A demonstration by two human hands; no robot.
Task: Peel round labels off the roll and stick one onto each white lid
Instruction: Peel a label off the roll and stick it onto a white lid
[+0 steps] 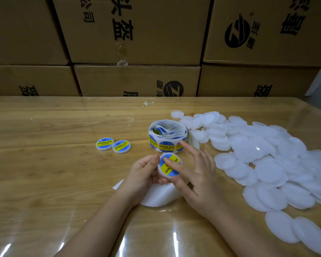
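Observation:
My left hand (144, 171) grips a white lid (170, 165) by its rim, thumb on the upper left edge, just above the table. A blue and yellow round label lies on the lid's top. My right hand (195, 175) has its fingers straight, and one fingertip presses on that label. The roll of labels (167, 138) stands just behind the lid, with its empty white backing strip (159, 196) trailing under both hands. Two labelled lids (113, 144) lie side by side to the left of the roll.
A large heap of plain white lids (267, 158) covers the right side of the glossy wooden table (44, 173). Stacked cardboard boxes (137, 43) form a wall along the table's far edge. A small scrap of clear tape (147, 104) lies near that edge.

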